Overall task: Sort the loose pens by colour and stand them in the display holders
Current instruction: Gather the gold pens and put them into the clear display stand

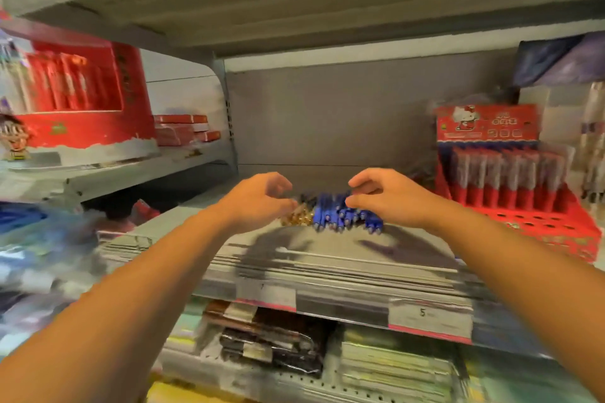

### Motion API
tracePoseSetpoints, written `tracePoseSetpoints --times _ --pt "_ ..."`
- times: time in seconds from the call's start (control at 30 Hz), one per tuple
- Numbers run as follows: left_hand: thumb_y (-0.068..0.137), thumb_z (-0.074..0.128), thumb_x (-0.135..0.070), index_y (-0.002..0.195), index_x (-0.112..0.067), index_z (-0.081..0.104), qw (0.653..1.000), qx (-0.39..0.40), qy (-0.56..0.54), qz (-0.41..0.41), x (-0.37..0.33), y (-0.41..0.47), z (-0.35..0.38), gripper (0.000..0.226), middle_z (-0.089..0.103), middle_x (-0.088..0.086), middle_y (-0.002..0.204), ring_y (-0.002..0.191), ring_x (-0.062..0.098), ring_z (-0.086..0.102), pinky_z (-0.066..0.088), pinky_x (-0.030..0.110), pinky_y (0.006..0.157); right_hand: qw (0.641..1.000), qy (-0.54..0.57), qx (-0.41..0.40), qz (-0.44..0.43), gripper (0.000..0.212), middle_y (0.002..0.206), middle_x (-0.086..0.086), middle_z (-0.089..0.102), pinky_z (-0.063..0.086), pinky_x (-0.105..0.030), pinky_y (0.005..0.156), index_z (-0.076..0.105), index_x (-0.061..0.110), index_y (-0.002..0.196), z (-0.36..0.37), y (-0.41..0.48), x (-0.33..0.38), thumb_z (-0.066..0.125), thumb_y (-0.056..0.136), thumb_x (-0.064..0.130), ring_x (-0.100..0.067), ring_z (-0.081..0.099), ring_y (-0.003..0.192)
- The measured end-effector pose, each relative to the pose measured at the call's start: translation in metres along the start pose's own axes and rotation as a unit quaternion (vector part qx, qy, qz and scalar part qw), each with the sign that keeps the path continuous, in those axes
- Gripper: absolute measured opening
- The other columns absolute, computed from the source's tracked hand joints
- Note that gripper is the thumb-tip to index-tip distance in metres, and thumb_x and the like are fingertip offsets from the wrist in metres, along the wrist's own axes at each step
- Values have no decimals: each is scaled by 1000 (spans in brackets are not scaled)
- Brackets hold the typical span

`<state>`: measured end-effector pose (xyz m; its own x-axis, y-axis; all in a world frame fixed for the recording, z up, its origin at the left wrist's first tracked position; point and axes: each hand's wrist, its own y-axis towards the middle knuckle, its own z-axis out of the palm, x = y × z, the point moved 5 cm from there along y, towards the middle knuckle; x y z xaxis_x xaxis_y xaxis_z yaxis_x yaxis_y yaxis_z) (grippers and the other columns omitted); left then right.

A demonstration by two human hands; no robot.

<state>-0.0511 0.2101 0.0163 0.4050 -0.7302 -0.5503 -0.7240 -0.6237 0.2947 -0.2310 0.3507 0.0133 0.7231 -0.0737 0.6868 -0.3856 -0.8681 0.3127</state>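
Note:
A bunch of loose blue pens (340, 214) lies on the grey shelf (327, 258), with a small gold-coloured heap (296, 217) at its left. My left hand (258, 201) hovers at the heap's left side, fingers loosely curled and holding nothing. My right hand (389, 196) reaches over the right end of the blue pens; its fingertips are at the pens, but blur hides whether they pinch one. A red display holder (537, 216) with rows of pens and several empty holes stands at the right.
A large red display box (88, 98) and flat red packs (183, 131) sit on the neighbouring shelf at the left. Price tags (429, 317) line the shelf edge. Packaged goods fill the shelf below. An upper shelf hangs overhead. The whole picture is motion-blurred.

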Motion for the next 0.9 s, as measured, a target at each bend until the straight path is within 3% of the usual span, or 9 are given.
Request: tracePoseSetpoints --times 0.2,0.27,0.33,0.4,0.5,0.67,0.8,0.87,0.9 --pt "88 67 -37 127 -14 57 995 56 74 -43 48 42 -10 47 58 5 127 115 24 56 46 33 90 992 -110 67 5 36 113 4 66 52 -34 93 62 22 119 42 57 12 70 88 39 -14 64 101" --pt "88 64 -37 104 -8 64 992 70 82 -66 60 62 -8 32 63 15 106 99 31 60 42 33 74 984 -154 86 6 36 117 2 65 51 -35 95 62 21 120 50 79 14 68 89 41 -15 62 104" --pt "88 63 -40 91 -4 64 990 78 74 -93 70 81 -3 36 61 19 92 88 35 62 44 36 69 974 -205 101 10 30 117 3 65 49 -34 95 63 24 115 57 102 15 65 91 41 -17 60 105" --pt "90 60 -48 112 -5 64 983 98 59 -144 80 98 6 49 63 17 108 92 32 64 52 37 76 965 -230 126 22 16 112 6 65 49 -35 92 64 30 106 63 124 15 62 93 39 -17 60 103" --pt "90 53 -61 115 -16 55 963 152 10 -223 88 116 22 52 63 4 89 65 18 63 53 27 60 956 -241 168 29 10 90 10 64 46 -24 68 66 30 93 73 150 13 57 96 27 -12 59 82" --pt "86 58 -65 111 -9 56 954 211 55 -206 90 149 37 61 68 7 87 60 18 66 51 25 52 932 -279 225 44 23 90 3 67 52 -26 71 67 22 115 96 169 8 50 101 28 -12 60 75" --pt "81 65 -63 144 -18 44 966 172 160 -110 99 167 22 80 51 6 144 117 26 53 43 34 90 931 -286 217 66 26 78 4 67 51 -22 61 68 25 114 106 174 9 48 101 35 -5 56 58" --pt "83 58 -70 142 -26 46 956 214 166 -110 109 166 17 75 57 6 138 118 26 57 45 39 95 931 -282 215 88 28 90 -4 72 58 -32 77 69 23 113 109 175 10 49 100 37 -13 63 68" --pt "83 54 -73 130 -28 53 948 250 148 -131 114 165 18 65 70 7 114 97 24 66 51 37 84 930 -280 216 102 29 95 -5 72 56 -39 86 70 21 111 112 176 11 50 100 39 -17 65 73"
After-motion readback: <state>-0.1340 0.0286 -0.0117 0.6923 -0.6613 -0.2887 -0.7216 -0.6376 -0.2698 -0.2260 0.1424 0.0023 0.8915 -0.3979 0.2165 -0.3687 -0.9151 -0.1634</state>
